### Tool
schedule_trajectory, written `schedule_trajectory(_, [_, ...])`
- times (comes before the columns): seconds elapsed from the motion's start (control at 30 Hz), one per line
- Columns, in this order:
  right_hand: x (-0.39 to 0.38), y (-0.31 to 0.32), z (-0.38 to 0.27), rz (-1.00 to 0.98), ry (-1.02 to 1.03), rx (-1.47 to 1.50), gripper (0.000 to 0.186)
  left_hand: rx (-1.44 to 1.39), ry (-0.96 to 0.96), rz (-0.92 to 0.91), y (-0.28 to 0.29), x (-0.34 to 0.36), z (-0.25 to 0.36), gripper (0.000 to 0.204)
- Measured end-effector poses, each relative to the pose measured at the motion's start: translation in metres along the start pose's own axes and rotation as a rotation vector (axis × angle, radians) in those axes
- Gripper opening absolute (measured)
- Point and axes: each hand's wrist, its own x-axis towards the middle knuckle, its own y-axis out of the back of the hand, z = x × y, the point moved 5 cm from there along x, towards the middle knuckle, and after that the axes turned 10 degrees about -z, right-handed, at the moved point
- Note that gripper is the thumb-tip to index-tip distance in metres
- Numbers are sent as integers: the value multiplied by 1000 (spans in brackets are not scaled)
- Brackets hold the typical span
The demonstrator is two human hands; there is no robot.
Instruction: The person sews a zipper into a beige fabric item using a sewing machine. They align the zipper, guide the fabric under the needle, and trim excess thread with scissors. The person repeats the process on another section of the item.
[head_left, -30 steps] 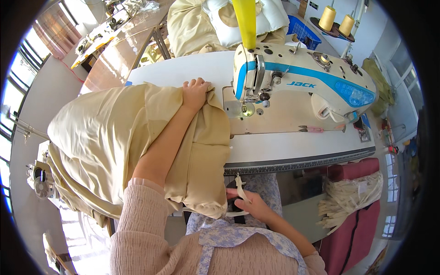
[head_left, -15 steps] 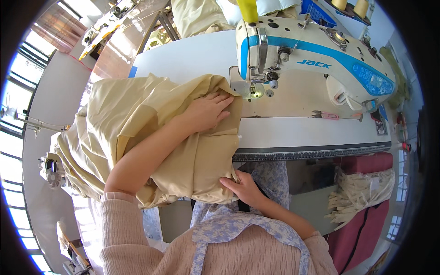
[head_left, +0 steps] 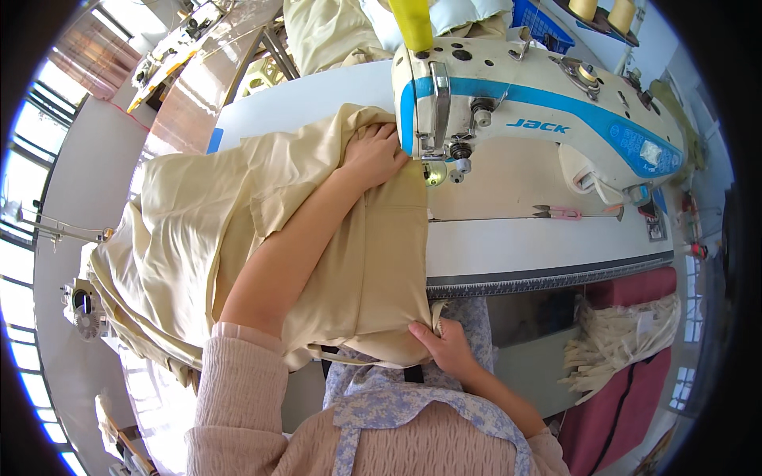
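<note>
A large piece of beige fabric (head_left: 317,238) with a satin sheen spreads over the left of the sewing table and hangs off its front edge. Flat on it, beside the presser foot and needle area of a white and blue sewing machine (head_left: 524,95), rests my left hand (head_left: 375,156) with its fingers stretched out. The fabric's right edge runs along the needle area, partly hidden by the machine head. Below the table edge, my right hand (head_left: 448,347) is closed on the fabric's near right corner, thumb on top; its other fingers are mostly hidden.
Pink-handled thread snips (head_left: 562,213) lie on the table (head_left: 516,246) right of the needle. A ruler strip (head_left: 556,274) lines the front edge. Bundled pale strips (head_left: 615,341) sit on a dark red surface at right. Behind the machine are more cloth and a blue basket (head_left: 544,28).
My left hand has moved forward with the fabric, up to the machine head. My right hand has shifted slightly right and nearer me, still holding the corner; the fabric now lies smoother.
</note>
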Motion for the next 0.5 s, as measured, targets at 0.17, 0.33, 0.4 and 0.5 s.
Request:
schedule_trajectory(0.17, [4,16,-10,119,66,161,28,-84,70,-44,5,32,-5,55])
schedule_trajectory(0.33, [7,17,0,106,78,281,28,-120,102,-15,3,38,-7,55])
schedule_trajectory(0.4, [4,14,8,31,12,363,30,-54,113,-9,2,38,-6,56])
schedule_trajectory(0.5, [-2,11,20,-61,-107,356,31,-29,116,43,2,36,-5,56])
